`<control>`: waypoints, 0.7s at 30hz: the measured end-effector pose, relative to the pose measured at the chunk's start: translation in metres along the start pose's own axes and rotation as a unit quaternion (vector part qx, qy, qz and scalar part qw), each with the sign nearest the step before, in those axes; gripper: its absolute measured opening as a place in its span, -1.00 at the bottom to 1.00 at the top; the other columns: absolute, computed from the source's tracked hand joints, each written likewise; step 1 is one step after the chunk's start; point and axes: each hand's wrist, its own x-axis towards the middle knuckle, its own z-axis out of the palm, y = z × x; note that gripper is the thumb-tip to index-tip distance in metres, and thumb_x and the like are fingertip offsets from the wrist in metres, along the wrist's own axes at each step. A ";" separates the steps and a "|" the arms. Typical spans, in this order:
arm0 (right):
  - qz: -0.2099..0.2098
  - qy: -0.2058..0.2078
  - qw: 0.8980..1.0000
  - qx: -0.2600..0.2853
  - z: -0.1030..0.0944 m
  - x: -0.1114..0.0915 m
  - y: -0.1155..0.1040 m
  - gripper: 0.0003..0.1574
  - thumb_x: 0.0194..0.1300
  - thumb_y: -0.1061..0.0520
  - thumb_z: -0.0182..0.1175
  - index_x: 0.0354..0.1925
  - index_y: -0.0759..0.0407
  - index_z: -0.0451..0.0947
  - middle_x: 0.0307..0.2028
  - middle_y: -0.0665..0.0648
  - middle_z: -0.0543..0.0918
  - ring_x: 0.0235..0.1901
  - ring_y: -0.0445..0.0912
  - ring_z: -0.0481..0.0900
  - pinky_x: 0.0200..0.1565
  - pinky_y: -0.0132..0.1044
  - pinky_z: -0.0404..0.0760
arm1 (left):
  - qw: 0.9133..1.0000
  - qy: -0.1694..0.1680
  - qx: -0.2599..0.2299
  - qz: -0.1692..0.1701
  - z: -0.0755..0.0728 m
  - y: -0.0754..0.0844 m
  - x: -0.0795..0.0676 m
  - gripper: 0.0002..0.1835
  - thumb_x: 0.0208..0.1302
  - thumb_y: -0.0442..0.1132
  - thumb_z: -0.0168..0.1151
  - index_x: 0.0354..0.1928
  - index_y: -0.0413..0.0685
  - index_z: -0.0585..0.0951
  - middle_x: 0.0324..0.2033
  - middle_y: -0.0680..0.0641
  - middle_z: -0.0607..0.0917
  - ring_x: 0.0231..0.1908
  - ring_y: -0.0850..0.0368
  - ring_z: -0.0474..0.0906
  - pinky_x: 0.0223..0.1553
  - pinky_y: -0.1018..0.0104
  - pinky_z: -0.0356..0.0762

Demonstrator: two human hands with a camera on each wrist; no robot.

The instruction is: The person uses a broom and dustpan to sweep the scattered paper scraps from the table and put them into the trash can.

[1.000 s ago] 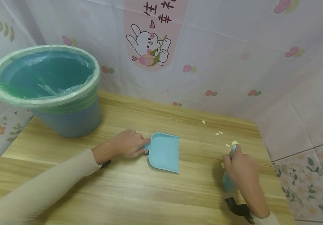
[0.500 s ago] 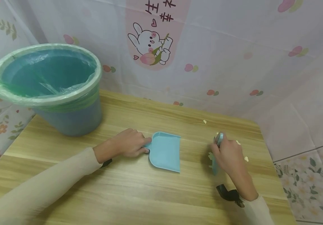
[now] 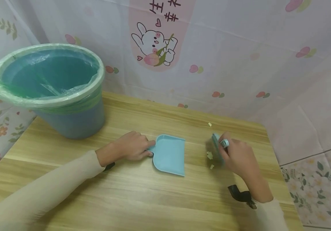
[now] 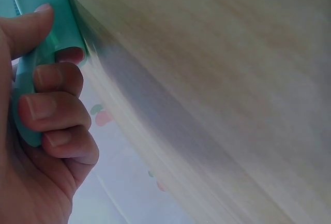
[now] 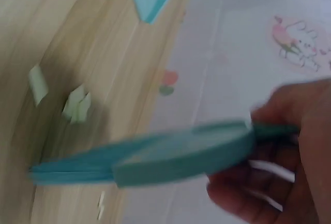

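My left hand (image 3: 135, 146) grips the short handle of a light blue dustpan (image 3: 169, 155), which lies on the table with its straight edge facing right. The left wrist view shows the fingers curled round its handle (image 4: 25, 105) and the thumb on top. To the right, my right hand (image 3: 239, 157) holds a small blue hand brush (image 3: 216, 141) by its handle; the brush (image 5: 186, 154) is blurred in the right wrist view. Pale yellow paper scraps (image 3: 209, 155) lie just left of the brush, between it and the dustpan. One more scrap (image 3: 210, 124) sits farther back.
A large blue bucket (image 3: 73, 125) with a clear green bag over its rim stands at the back left of the wooden table (image 3: 142, 202). A printed curtain (image 3: 229, 48) hangs behind the table. Black wrist mounts (image 3: 239, 194) stick out below the wrists.
My right hand has moved left with the brush, and the scraps have shifted left toward the dustpan. Most recently the hand drew slightly right and the brush tilted. Left hand and dustpan stayed put.
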 end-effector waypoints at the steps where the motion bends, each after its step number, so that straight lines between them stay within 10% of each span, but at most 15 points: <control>1: -0.019 -0.007 1.000 -0.001 0.000 -0.001 0.002 -0.86 0.50 0.25 0.30 -0.11 0.13 0.50 -0.61 -0.14 0.42 -0.66 -0.27 0.24 -0.58 -0.28 0.26 | 1.000 -0.001 0.000 0.000 0.000 0.000 0.000 -0.68 0.60 0.03 0.32 -0.12 -0.09 0.59 -0.63 0.14 0.36 -0.60 0.23 0.38 -0.55 0.28 0.34; 8: -0.101 -0.055 0.993 0.004 -0.004 -0.015 0.001 -0.61 0.34 0.21 0.51 -0.03 -0.06 0.53 -0.41 -0.12 0.63 -0.53 -0.32 0.41 -0.55 -0.35 0.36 | 1.000 0.003 -0.001 0.002 0.001 -0.001 -0.001 -0.68 0.61 0.03 0.31 -0.13 -0.09 0.59 -0.62 0.14 0.37 -0.60 0.24 0.38 -0.55 0.28 0.34; 12: -0.099 -0.007 0.995 -0.017 -0.006 -0.020 -0.002 -0.81 0.44 0.17 0.32 -0.11 0.03 0.47 -0.54 -0.15 0.48 -0.59 -0.32 0.27 -0.58 -0.34 0.28 | 1.000 -0.001 -0.001 -0.002 0.000 -0.001 -0.001 -0.68 0.60 0.03 0.31 -0.12 -0.09 0.59 -0.63 0.14 0.34 -0.60 0.24 0.33 -0.55 0.29 0.29; 15: -0.043 0.034 0.997 -0.046 -0.005 -0.022 -0.008 -0.85 0.39 0.17 0.17 -0.25 0.12 0.35 -0.67 -0.15 0.25 -0.67 -0.24 0.14 -0.64 -0.28 0.17 | 1.000 -0.007 -0.005 -0.006 0.000 0.000 -0.001 -0.68 0.61 0.04 0.31 -0.11 -0.09 0.60 -0.62 0.15 0.31 -0.60 0.25 0.30 -0.55 0.31 0.25; 21: 0.120 -0.010 0.992 -0.046 0.004 -0.019 -0.026 -0.77 0.35 0.22 0.07 -0.37 0.17 0.20 -0.71 -0.05 0.15 -0.72 -0.12 0.09 -0.66 -0.22 0.12 | 1.000 -0.009 -0.005 -0.007 -0.001 0.001 0.000 -0.68 0.61 0.04 0.31 -0.11 -0.09 0.59 -0.63 0.14 0.32 -0.60 0.24 0.32 -0.55 0.30 0.27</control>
